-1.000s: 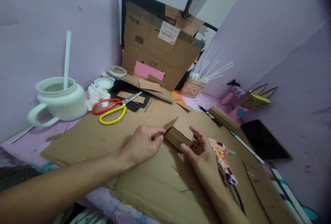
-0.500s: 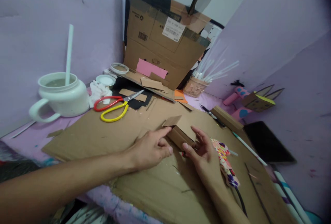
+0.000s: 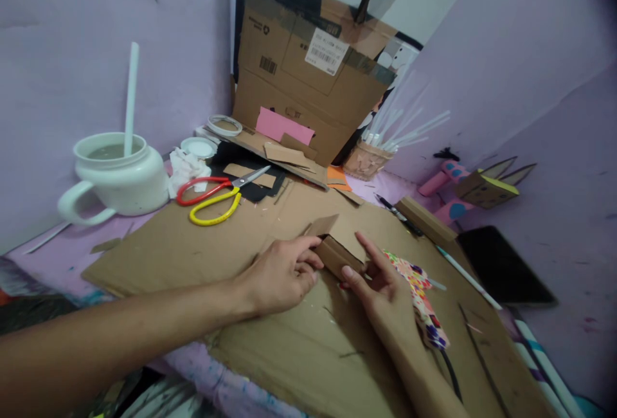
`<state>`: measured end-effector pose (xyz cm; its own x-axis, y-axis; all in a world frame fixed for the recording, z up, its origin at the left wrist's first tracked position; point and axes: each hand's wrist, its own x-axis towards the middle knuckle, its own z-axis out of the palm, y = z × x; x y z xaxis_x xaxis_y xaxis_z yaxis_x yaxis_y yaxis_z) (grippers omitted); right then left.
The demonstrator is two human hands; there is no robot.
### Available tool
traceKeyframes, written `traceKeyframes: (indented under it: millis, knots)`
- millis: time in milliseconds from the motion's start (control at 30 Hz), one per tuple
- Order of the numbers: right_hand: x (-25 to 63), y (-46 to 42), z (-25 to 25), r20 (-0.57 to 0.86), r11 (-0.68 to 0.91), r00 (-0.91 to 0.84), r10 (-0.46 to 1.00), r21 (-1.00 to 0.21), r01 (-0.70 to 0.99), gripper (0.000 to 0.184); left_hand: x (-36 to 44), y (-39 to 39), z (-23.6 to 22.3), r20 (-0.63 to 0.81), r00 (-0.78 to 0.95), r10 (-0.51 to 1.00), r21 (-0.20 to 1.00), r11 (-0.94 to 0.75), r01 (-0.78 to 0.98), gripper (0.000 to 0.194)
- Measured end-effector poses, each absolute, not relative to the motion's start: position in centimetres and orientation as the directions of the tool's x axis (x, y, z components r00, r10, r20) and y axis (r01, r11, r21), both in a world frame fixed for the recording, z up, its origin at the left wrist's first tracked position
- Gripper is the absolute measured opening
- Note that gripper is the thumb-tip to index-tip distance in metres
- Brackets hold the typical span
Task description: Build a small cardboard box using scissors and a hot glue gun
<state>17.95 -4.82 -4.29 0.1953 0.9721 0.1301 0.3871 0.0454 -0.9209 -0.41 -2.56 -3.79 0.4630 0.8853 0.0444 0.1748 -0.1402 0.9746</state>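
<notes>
Holding a small folded cardboard piece (image 3: pixel 337 247) between both hands, low on the big cardboard sheet (image 3: pixel 193 251) covering the work surface. Left hand (image 3: pixel 282 273) curling at the piece's near-left end, index finger stretching along its edge, other fingers tucking under. Right hand (image 3: pixel 380 280) gripping the opposite end, thumb pressing on the lower corner, fingers reaching up behind the raised flap. Lying just beside the right hand: a flowery patterned tool (image 3: pixel 421 296). Resting farther back on the left: red and yellow scissors (image 3: pixel 212 196), near a white jug (image 3: pixel 118 173) with a white stick (image 3: pixel 130 99) standing in it. Leaning against the back wall: a flattened shipping box (image 3: pixel 303 83); sitting beside it, a small basket (image 3: pixel 364 161) of white sticks.
</notes>
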Motion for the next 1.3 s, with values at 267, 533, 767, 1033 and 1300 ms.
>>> traceKeyframes:
  millis: [267, 533, 767, 1033, 1300]
  knots:
    - [18.2, -4.8, -4.5, 0.221, 0.126, 0.153, 0.963, -0.874, 0.469, 0.054, -0.6, -2.8, -3.9, 0.123, 0.441, 0.889, 0.919, -0.269, 0.287, 0.052]
    - [18.2, -5.1, -4.5, 0.339, 0.206, 0.109, 0.935, -0.765, 0.609, 0.046, -0.7, -2.6, -3.7, 0.186, 0.411, 0.893, 0.871, -0.343, 0.351, 0.049]
    - [18.3, -5.2, -3.7, 0.591, 0.393, -0.153, 0.792, -0.303, 0.868, 0.04, -0.7, -2.6, -3.5, 0.198, 0.418, 0.887, 0.852, -0.367, 0.373, 0.044]
    - [17.7, -5.2, -2.7, 0.568, 0.455, -0.308, 0.763, -0.133, 0.881, 0.037, -0.6, -2.7, -3.2, 0.171, 0.415, 0.894, 0.866, -0.338, 0.369, 0.04]
    - [17.1, -4.8, -2.0, 0.604, 0.488, -0.34, 0.721, -0.093, 0.868, 0.025, -0.7, -2.8, -3.0, 0.152, 0.421, 0.894, 0.869, -0.324, 0.374, 0.037]
